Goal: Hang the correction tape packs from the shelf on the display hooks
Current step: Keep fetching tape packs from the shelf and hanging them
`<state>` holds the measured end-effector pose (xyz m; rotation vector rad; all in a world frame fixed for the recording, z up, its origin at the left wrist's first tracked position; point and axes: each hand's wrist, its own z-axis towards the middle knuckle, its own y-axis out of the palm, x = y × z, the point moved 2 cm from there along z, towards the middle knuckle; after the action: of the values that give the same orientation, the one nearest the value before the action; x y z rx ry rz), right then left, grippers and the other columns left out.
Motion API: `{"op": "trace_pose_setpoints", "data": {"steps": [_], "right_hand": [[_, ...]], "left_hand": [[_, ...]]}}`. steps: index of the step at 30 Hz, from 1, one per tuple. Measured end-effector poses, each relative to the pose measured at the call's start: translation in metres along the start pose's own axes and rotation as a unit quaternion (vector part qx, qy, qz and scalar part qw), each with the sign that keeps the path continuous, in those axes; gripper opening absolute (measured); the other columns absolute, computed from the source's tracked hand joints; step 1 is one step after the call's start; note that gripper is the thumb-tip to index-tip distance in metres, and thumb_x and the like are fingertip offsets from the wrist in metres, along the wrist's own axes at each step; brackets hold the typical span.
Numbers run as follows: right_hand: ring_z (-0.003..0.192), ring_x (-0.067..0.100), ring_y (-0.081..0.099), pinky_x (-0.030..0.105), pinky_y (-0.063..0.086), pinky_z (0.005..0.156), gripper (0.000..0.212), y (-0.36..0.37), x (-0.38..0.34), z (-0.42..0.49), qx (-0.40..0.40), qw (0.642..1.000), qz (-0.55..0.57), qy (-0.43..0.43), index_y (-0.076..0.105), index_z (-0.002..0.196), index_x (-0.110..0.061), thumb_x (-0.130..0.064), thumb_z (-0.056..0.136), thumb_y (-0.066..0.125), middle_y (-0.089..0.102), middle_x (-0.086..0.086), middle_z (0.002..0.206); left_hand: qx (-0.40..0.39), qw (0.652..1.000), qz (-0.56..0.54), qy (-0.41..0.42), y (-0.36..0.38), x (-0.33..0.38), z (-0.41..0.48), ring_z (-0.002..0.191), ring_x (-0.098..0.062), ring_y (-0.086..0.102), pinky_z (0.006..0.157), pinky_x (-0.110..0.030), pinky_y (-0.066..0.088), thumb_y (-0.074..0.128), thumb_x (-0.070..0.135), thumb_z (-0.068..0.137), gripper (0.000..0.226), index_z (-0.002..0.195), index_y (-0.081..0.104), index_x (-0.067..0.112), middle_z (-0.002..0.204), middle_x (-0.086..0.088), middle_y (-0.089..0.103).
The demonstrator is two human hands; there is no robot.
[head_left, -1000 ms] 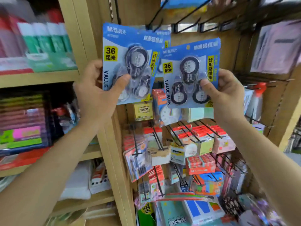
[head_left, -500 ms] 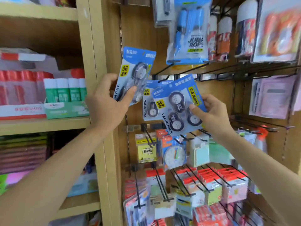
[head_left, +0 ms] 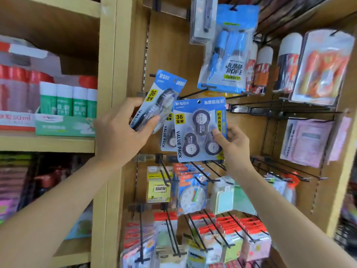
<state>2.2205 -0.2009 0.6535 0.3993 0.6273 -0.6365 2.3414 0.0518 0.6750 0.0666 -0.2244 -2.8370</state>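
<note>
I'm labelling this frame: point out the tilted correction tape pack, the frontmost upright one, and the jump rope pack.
Tilted correction tape pack (head_left: pixel 163 99), head view, on its clear blister.
Frontmost correction tape pack (head_left: pixel 201 118), head view, on the top tape dispenser.
Jump rope pack (head_left: pixel 233 68), head view, on its printed name.

bare hooks (head_left: pixel 278 113) right, jump rope pack (head_left: pixel 229 55) overhead

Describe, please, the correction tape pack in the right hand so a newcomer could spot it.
At the hook panel, below the jump rope pack, the right hand pinches a correction tape pack. Unlike the tilted pack in the left hand, it faces us flat, showing three dispensers.
</note>
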Motion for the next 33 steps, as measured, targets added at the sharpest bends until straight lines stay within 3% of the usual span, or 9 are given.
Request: {"op": "trace_pose_setpoints", "data": {"steps": [7, 12, 21, 25, 29, 33], "right_hand": [[0.090, 0.027, 0.072, 0.041, 0.059, 0.078, 0.016, -0.002, 0.006, 0.003, 0.017, 1.000, 0.015, 0.019, 0.065, 0.108, -0.005, -0.011, 0.094, 0.066, 0.075, 0.014, 0.104], [0.097, 0.035, 0.072, 0.048, 0.060, 0.083, 0.019, 0.000, 0.003, 0.010, 0.012, 0.999, -0.015, 0.036, 0.067, 0.109, -0.007, -0.013, 0.092, 0.070, 0.075, 0.013, 0.104], [0.086, 0.023, 0.075, 0.040, 0.062, 0.075, 0.013, -0.002, 0.009, 0.021, 0.007, 0.994, -0.103, 0.033, 0.070, 0.102, -0.020, -0.020, 0.090, 0.074, 0.077, 0.004, 0.094], [0.085, 0.024, 0.074, 0.046, 0.062, 0.078, 0.014, 0.005, 0.020, 0.040, 0.007, 0.988, -0.143, 0.063, 0.069, 0.101, -0.020, -0.024, 0.088, 0.075, 0.076, 0.003, 0.094], [0.086, 0.023, 0.072, 0.046, 0.060, 0.082, 0.030, 0.013, 0.032, 0.065, 0.012, 0.977, -0.178, 0.112, 0.066, 0.110, -0.013, -0.028, 0.087, 0.077, 0.073, 0.006, 0.099], [0.096, 0.027, 0.070, 0.045, 0.058, 0.087, 0.024, 0.023, 0.036, 0.077, -0.003, 0.964, -0.229, 0.134, 0.064, 0.103, -0.015, -0.031, 0.088, 0.075, 0.070, 0.006, 0.097]], "left_hand": [[-0.003, 1.000, 0.017, 0.016, 0.001, -0.003, -0.002, 0.070, -0.020, 0.070, 0.054, -0.037, 0.049, 0.078, 0.040, 0.088, 0.036, 0.106, 0.072, 0.010, 0.086, -0.001, 0.076], [-0.009, 0.999, 0.013, 0.032, 0.001, -0.002, -0.001, 0.069, -0.020, 0.070, 0.051, -0.038, 0.051, 0.077, 0.040, 0.089, 0.036, 0.107, 0.073, 0.009, 0.087, -0.002, 0.076], [-0.001, 0.999, 0.027, 0.038, 0.000, 0.001, -0.001, 0.068, -0.018, 0.068, 0.052, -0.032, 0.048, 0.075, 0.041, 0.090, 0.036, 0.105, 0.073, 0.008, 0.083, -0.002, 0.075], [0.001, 0.999, 0.020, 0.037, 0.000, 0.001, 0.000, 0.070, -0.016, 0.067, 0.056, -0.025, 0.044, 0.076, 0.038, 0.090, 0.036, 0.105, 0.073, 0.005, 0.086, -0.003, 0.075], [-0.003, 1.000, 0.014, 0.021, 0.000, 0.001, 0.000, 0.069, -0.008, 0.059, 0.060, -0.017, 0.034, 0.077, 0.038, 0.090, 0.037, 0.105, 0.072, 0.005, 0.085, -0.003, 0.074], [-0.001, 0.999, 0.010, 0.034, -0.001, 0.002, 0.000, 0.066, -0.010, 0.060, 0.059, -0.016, 0.030, 0.079, 0.037, 0.088, 0.035, 0.105, 0.072, 0.007, 0.082, 0.000, 0.073]]}}
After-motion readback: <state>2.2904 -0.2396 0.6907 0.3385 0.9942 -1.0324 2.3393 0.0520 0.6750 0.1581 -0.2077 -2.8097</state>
